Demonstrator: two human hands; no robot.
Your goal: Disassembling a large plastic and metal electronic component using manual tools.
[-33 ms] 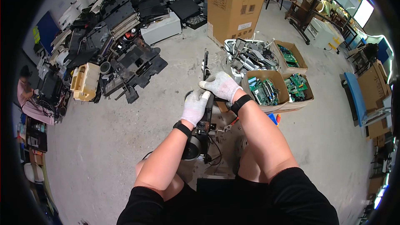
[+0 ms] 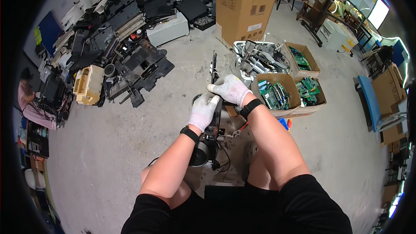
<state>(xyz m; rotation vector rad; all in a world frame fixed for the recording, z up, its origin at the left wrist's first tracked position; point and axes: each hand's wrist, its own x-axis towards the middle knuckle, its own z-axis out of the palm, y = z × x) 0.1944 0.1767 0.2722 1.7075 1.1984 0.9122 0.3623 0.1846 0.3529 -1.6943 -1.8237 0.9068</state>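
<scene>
A long, narrow black machine part (image 2: 214,68) stands out between my legs, and both my gloved hands are closed on it. My left hand (image 2: 203,109), in a white glove, wraps round its near side. My right hand (image 2: 229,89), gloved as well, grips it slightly farther off, its thumb close to the left hand. Below my left hand sits a black mechanism (image 2: 210,133) with a dark round wheel (image 2: 199,154). A black cable (image 2: 229,159) loops beside it. My hands hide the middle of the part, so its exact kind cannot be made out.
Ahead on the right stand cardboard boxes (image 2: 298,97) of green circuit boards and a white basket (image 2: 237,48) of metal scrap. A tall carton (image 2: 242,8) rises behind. Dismantled black parts (image 2: 143,67) are heaped at left, where another person (image 2: 27,97) sits.
</scene>
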